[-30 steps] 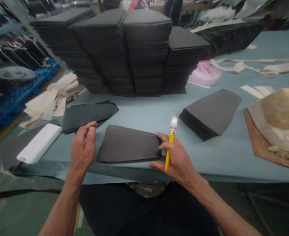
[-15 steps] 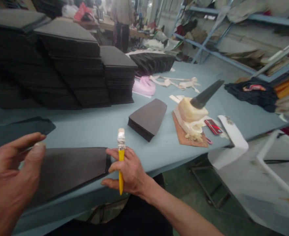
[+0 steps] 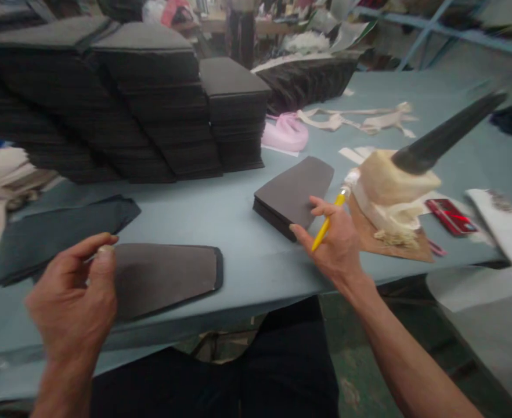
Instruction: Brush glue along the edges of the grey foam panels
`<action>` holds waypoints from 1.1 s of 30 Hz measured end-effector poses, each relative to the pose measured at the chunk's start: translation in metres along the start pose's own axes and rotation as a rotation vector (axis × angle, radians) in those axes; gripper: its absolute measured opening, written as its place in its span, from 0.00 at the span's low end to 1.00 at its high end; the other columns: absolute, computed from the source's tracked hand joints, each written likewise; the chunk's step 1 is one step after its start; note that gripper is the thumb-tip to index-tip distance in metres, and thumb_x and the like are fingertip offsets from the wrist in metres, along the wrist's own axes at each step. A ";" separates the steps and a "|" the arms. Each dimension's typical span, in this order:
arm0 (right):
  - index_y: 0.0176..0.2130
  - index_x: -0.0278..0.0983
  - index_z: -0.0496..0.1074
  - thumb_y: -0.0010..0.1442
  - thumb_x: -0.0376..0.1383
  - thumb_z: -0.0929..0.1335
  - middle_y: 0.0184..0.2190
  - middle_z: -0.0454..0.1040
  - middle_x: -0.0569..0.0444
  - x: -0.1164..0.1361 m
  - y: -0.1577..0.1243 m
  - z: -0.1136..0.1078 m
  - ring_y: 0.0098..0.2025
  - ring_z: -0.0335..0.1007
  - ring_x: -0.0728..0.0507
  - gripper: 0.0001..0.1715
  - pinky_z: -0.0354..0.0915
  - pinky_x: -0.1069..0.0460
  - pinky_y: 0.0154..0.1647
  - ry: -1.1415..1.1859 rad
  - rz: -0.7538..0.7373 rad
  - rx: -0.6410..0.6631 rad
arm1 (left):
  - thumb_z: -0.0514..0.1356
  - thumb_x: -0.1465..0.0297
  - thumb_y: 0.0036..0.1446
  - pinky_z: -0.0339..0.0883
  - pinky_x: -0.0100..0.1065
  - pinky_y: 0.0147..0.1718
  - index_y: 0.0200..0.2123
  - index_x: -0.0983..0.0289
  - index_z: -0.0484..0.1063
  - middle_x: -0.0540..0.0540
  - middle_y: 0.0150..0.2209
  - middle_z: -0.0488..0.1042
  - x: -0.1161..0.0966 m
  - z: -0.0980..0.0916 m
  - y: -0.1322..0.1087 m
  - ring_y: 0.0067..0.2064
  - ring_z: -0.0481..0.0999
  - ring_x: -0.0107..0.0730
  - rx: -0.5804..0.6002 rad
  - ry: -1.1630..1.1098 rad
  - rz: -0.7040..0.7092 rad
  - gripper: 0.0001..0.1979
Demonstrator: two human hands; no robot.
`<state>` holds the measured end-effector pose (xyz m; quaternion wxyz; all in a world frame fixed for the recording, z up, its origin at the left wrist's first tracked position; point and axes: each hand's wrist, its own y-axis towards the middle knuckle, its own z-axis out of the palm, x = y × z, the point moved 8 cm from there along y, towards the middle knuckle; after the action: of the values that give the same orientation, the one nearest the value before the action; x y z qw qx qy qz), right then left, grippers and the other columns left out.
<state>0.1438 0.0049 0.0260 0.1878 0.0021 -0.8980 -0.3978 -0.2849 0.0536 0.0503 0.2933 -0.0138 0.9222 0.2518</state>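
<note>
My left hand (image 3: 75, 296) hangs at the narrow end of a flat dark foam piece (image 3: 169, 278), its thumb and forefinger curled together with nothing visible between them. That piece lies on the pale blue table, and the hand partly covers its left end. My right hand (image 3: 334, 241) grips a yellow marking pencil (image 3: 328, 227) with a white-wrapped tip, and its fingers rest at the edge of a small stack of dark foam pieces (image 3: 291, 194).
Tall stacks of black foam sheets (image 3: 143, 110) rise behind on the blue table (image 3: 247, 273). To the right, a pale block with a black cone (image 3: 395, 180) sits on a brown board (image 3: 395, 247), near a red phone (image 3: 450, 216). A person (image 3: 241, 29) stands far back.
My view has swung right. My right hand has moved from the flat piece's end to the small stack, tilting the pencil. My left hand remains near the flat piece.
</note>
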 end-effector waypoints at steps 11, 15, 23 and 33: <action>0.48 0.42 0.70 0.65 0.51 0.72 0.52 0.84 0.43 -0.009 0.000 0.007 0.49 0.79 0.32 0.20 0.71 0.37 0.55 -0.021 0.028 0.059 | 0.59 0.51 0.66 0.76 0.50 0.48 0.52 0.58 0.82 0.58 0.49 0.85 0.044 -0.034 -0.014 0.40 0.82 0.43 -0.095 0.038 -0.185 0.22; 0.47 0.42 0.70 0.64 0.52 0.72 0.49 0.85 0.42 -0.007 0.005 0.005 0.46 0.80 0.32 0.20 0.72 0.39 0.53 -0.084 0.025 0.062 | 0.59 0.53 0.66 0.78 0.47 0.48 0.52 0.59 0.81 0.58 0.48 0.86 0.054 -0.031 -0.018 0.46 0.85 0.45 -0.089 0.011 -0.188 0.21; 0.45 0.45 0.67 0.59 0.54 0.73 0.47 0.86 0.41 -0.017 0.001 0.009 0.45 0.82 0.31 0.22 0.73 0.40 0.51 -0.177 0.040 0.056 | 0.56 0.51 0.70 0.80 0.45 0.49 0.53 0.59 0.79 0.59 0.50 0.85 0.081 -0.031 -0.015 0.48 0.85 0.43 -0.078 0.036 -0.167 0.22; 0.42 0.47 0.69 0.57 0.66 0.71 0.44 0.86 0.39 -0.023 0.009 0.007 0.42 0.82 0.29 0.30 0.73 0.37 0.42 -0.177 0.083 0.108 | 0.60 0.53 0.63 0.64 0.58 0.67 0.56 0.62 0.74 0.67 0.60 0.77 0.102 0.005 0.060 0.65 0.72 0.59 0.151 0.229 0.135 0.24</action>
<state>0.1637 0.0201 0.0205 0.1236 -0.0604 -0.9305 -0.3394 -0.3772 0.1212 0.0185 0.1690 0.0416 0.9647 0.1977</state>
